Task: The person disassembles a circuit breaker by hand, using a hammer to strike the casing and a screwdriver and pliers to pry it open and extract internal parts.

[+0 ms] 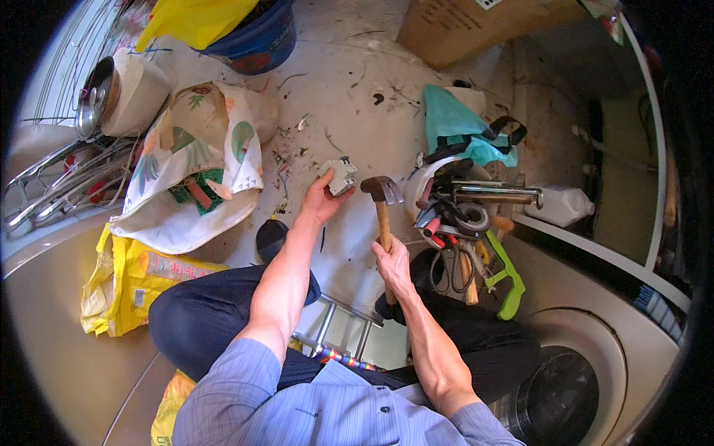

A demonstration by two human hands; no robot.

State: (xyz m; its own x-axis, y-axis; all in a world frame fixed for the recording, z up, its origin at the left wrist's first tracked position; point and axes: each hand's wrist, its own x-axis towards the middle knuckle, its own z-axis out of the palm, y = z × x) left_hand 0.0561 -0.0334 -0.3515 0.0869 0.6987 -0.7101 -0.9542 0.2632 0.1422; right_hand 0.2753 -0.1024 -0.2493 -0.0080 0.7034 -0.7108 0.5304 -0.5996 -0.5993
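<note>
My left hand (321, 199) is closed on the edge of a pale grey, notched circuit breaker (341, 176), held low over the floor in front of me. In my right hand (393, 266) is a claw hammer (383, 214), gripped partway along its wooden handle. Its dark steel head points up and stands just right of the breaker, apart from it. The lower end of the handle shows below my fist.
Scraps and wire bits litter the concrete floor (327, 89). On the left are a patterned white bag (223, 212) and a yellow sack (141, 279). To the right a tub of tools (424, 182) stands near a teal bag (454, 123). Behind are a blue bucket (260, 44) and a cardboard box (476, 30).
</note>
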